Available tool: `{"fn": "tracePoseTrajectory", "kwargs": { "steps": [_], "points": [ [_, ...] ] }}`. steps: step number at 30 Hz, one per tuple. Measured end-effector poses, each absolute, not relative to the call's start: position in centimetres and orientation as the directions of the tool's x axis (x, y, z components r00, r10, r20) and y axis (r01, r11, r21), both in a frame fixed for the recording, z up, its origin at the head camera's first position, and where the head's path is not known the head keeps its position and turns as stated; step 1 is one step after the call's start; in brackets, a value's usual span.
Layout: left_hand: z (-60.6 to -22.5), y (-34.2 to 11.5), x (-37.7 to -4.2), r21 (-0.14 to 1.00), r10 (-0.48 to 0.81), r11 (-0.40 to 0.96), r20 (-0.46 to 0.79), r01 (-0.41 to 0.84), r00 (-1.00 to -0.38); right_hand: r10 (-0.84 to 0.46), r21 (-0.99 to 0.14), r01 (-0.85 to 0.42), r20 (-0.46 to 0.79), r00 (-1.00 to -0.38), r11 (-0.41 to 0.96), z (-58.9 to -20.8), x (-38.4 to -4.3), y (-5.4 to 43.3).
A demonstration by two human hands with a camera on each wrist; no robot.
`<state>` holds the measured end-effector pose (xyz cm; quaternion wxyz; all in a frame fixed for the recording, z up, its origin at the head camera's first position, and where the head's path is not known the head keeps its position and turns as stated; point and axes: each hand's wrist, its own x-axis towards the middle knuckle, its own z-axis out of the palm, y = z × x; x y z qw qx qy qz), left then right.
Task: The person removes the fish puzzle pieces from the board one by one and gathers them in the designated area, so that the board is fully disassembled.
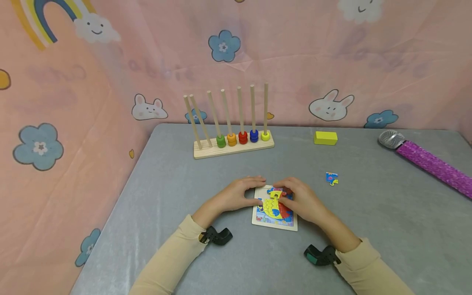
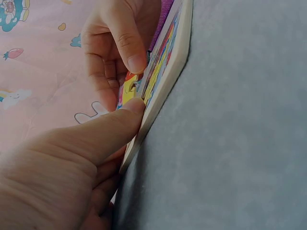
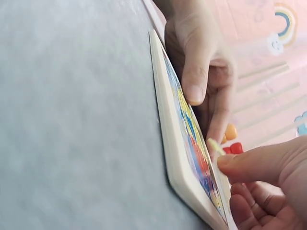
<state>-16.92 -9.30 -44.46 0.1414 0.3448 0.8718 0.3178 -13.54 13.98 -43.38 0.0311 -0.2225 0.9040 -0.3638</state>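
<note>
Leftmost on the grey table (image 1: 155, 196) stands the wooden bead stacker (image 1: 234, 151), its beads green, orange, red, blue and yellow. In front, the left hand (image 1: 236, 196) has thumb and fingers gripping the left side of the jigsaw tray (image 1: 260, 193). Over the tray's upper part, a yellow puzzle piece (image 1: 275, 194) — pinched by the right hand's (image 1: 303, 200) thumb and fingers! Further right, a yellow block (image 1: 325, 138), a loose blue puzzle piece (image 1: 331, 178) nearer us — then a glittery purple microphone (image 1: 433, 162).

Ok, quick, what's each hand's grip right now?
Left hand: closed, holding the puzzle board at its edge.
Right hand: closed, pinching a mostly yellow puzzle piece.
</note>
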Motion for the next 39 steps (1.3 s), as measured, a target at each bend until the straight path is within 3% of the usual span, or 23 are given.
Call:
{"fn": "tracePoseTrajectory", "kwargs": {
  "steps": [9, 19, 39],
  "points": [
    [-44.6, -9.2, -17.0, 0.652, 0.691, 0.555, -0.016, 0.517, -0.723, -0.426, -0.717, -0.364, 0.104, -0.899, 0.594, -42.9, -14.3, 15.8],
    [-44.4, -9.3, -16.9, 0.65, 0.694, 0.55, -0.007, 0.525, -0.72, -0.393, -0.67, -0.368, 0.122, -0.911, 0.645, -42.0, -15.6, 20.0],
    [-44.4, -9.2, -16.8, 0.661, 0.69, 0.553, -0.021, 0.508, -0.724, -0.181, -0.67, -0.194, 0.09, -0.979, 0.716, -42.7, -15.1, 30.7]
  ]
}}
